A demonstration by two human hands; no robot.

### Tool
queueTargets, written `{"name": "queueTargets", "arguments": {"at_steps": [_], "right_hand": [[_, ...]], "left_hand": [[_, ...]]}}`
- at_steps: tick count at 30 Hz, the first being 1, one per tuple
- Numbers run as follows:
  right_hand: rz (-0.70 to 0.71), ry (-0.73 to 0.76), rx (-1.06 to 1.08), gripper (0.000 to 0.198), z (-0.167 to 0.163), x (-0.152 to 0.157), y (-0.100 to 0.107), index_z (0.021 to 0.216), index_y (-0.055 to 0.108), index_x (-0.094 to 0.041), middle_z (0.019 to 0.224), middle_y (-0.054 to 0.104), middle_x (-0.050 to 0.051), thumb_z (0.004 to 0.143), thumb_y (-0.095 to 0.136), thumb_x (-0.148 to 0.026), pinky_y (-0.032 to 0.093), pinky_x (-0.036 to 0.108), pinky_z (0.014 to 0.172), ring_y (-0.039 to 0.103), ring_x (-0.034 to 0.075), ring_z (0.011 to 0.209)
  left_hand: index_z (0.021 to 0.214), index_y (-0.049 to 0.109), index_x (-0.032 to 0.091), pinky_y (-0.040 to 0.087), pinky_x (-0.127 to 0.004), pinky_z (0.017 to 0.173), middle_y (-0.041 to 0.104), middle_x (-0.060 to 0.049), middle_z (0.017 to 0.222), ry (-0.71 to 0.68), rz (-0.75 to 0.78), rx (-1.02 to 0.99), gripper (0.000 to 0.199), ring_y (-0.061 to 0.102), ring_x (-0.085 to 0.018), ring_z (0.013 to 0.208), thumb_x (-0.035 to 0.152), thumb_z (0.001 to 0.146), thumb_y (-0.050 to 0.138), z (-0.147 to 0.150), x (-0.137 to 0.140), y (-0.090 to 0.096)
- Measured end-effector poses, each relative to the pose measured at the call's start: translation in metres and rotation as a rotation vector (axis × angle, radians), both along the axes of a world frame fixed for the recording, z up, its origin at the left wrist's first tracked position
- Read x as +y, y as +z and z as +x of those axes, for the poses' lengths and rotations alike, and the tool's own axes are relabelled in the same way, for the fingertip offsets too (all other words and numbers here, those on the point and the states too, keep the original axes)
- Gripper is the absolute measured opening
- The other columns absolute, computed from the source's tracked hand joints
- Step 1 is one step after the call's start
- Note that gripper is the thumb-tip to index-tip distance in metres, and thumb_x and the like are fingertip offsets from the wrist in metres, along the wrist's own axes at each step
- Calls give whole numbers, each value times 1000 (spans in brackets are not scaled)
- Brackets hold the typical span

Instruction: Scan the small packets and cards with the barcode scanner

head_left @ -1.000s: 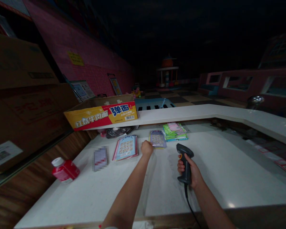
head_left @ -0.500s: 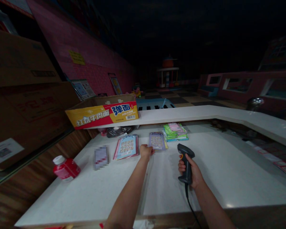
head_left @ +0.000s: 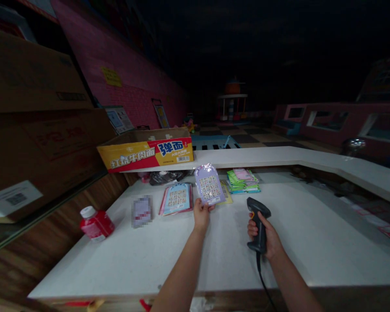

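Note:
My left hand pinches the lower edge of a purple packet in clear plastic, which is tilted up off the white counter. Behind it lies a yellow packet, partly covered. My right hand is wrapped around the handle of a dark barcode scanner, its head pointing up and left and its cord hanging down. Left of my left hand rests a stack of blue and red packets. A pile of green and pink packets lies beyond the scanner.
A red bottle with a white cap and a blurred-out card are on the left. On the raised ledge stands a yellow and red noodle carton. Large brown boxes rise at far left.
My left hand has lifted the purple packet from the counter and tilted it upward, showing more of the yellow one. The scanner stays in my right hand. The view has shifted slightly.

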State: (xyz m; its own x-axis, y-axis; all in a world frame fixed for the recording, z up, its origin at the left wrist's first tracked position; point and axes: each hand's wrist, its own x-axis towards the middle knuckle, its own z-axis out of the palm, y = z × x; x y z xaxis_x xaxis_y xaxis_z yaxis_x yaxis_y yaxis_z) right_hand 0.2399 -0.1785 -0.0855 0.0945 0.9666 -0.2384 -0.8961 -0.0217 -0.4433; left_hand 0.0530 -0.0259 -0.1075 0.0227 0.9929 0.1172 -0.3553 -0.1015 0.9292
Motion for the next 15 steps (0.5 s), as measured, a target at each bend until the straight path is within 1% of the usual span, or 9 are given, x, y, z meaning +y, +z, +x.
{"name": "queueTargets", "arguments": {"at_steps": [2, 4, 7, 10, 13, 15], "right_hand": [[-13, -21, -55, 39, -3, -1, 1, 89, 61, -17, 57, 52, -5, 66, 86, -37, 39, 14, 39, 44, 5, 44], [-44, -42, -172, 42, -8, -3, 6, 89, 61, -17, 56, 54, -5, 65, 86, -40, 38, 15, 38, 45, 6, 43], [-97, -41, -428, 47, -19, -8, 15, 89, 61, -17, 52, 55, -4, 63, 85, -47, 36, 17, 35, 47, 8, 40], [-122, -26, -681, 46, -30, -15, 22, 90, 60, -19, 51, 57, -4, 66, 82, -51, 35, 18, 33, 49, 10, 37], [-118, -26, -865, 44, -40, -20, 24, 83, 58, -20, 47, 56, -4, 66, 80, -54, 33, 19, 31, 47, 10, 33], [-107, -28, -930, 44, -44, -23, 24, 77, 56, -20, 45, 55, -4, 66, 78, -56, 34, 20, 30, 46, 11, 32]], "left_hand": [[94, 51, 17, 60, -32, 73, 66, -9, 102, 22, 8, 41, 40, 68, -19, 85, 39, 70, 76, 2, 0, 0], [92, 51, 18, 60, -31, 71, 65, -8, 99, 28, 17, 61, 41, 67, -19, 84, 42, 70, 75, 3, -1, 1], [91, 50, 18, 59, -31, 72, 64, -7, 98, 27, 34, 67, 40, 66, -18, 84, 44, 71, 74, 3, -3, 2], [92, 50, 19, 59, -32, 74, 64, -7, 99, 11, 41, 65, 39, 66, -19, 85, 43, 72, 73, 3, -5, 2], [92, 50, 19, 58, -34, 75, 63, -6, 97, 5, 34, 64, 38, 66, -18, 83, 42, 72, 73, 3, -6, 3], [91, 49, 19, 58, -34, 76, 63, -6, 97, 14, 26, 78, 36, 65, -18, 83, 40, 73, 72, 3, -6, 4]]}}
